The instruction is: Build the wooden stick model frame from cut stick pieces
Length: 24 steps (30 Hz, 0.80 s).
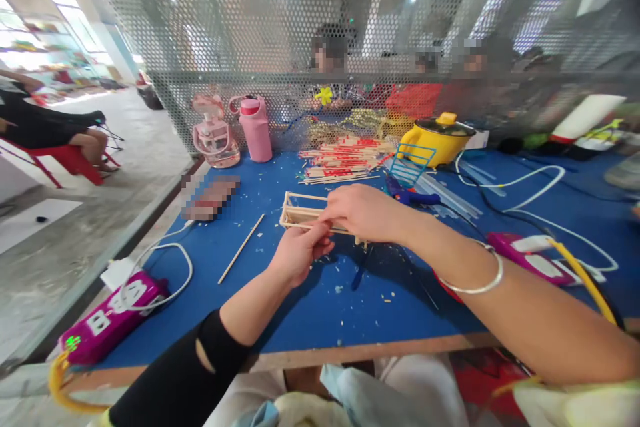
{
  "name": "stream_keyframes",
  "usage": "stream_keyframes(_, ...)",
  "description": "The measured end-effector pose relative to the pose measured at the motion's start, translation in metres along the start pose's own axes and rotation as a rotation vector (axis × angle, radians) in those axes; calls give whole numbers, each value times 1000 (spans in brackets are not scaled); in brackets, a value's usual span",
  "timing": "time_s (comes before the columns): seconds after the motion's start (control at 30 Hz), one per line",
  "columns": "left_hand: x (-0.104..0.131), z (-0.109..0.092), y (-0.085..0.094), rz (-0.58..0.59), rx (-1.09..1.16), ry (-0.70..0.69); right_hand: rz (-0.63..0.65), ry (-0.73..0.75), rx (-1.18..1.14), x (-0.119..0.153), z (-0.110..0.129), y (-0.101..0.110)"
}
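Now, frame (304,211): mid-worktop (320,320), between my hands.
Left hand (299,252): my fingers hold its near side.
Right hand (363,211): my fingers narrow, pinching it from the right.
Stick (241,249): left of the frame.
Glue gun (411,196): far side, right.

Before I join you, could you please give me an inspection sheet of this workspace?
Surface: blue tabletop, littered with small scraps.
Job's things: small wooden frame, centre; loose stick at left; stick pile behind.
Clutter: yellow pot, pink flask toward the back.
Hands: left hand and right hand at the frame; exact grips hidden.
Cables: white cable across the left power strip; yellow cord at right.
Surroundings: perforated screen behind; people beyond.
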<state>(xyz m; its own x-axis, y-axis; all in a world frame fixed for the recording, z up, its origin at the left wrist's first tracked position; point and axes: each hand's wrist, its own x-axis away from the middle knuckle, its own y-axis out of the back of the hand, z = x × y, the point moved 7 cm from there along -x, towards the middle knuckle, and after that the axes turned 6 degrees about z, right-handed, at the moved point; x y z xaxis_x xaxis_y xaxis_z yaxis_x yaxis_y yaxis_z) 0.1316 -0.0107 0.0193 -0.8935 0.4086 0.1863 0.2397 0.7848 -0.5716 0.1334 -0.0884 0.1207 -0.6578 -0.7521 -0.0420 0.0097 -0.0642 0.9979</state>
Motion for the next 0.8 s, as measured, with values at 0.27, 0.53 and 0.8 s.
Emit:
stream_keyframes(0.27, -8, -5, 0, 7, -11, -1, -44, -133, -34, -3, -21, 35)
stream_keyframes(0.53, -23, -7, 5, -1, -146, -22, -378, -545, -271, 108, -14, 26)
stream_keyframes(0.8, 43, 15, -23, 132, -698, -98, -394, -544, -426, 153, 45, -47)
